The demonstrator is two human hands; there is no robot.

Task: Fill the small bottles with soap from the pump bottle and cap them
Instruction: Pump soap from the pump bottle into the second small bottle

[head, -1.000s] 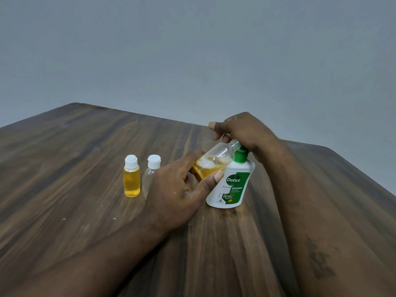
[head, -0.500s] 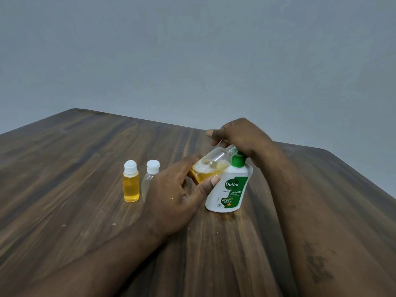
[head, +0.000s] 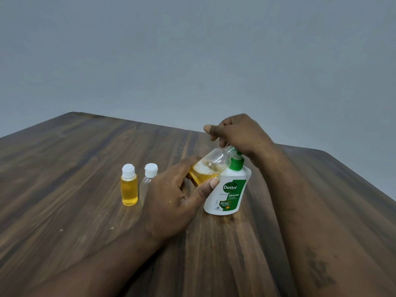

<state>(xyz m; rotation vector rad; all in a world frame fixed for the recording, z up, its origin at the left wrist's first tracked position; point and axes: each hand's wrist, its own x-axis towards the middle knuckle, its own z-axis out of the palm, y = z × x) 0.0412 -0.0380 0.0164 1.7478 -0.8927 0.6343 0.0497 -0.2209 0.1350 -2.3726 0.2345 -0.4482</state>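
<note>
Plain grey wall (head: 192, 50) behind, dark wood worktop (head: 64, 168) fills the lower frame. Right hand (head: 237, 133), centre right, fingers curled over the top of the pump bottle (head: 229, 189), which stands upright just below it. Left hand (head: 171, 196) at centre grips the open small bottle (head: 212, 166) between thumb and fingers. The bottle is tilted, about half yellow soap, neck up at the green pump. Left of centre stand two upright bottles: a full capped bottle (head: 129, 187) and, beside it, a clear capped bottle (head: 147, 181), partly behind the left hand.
</note>
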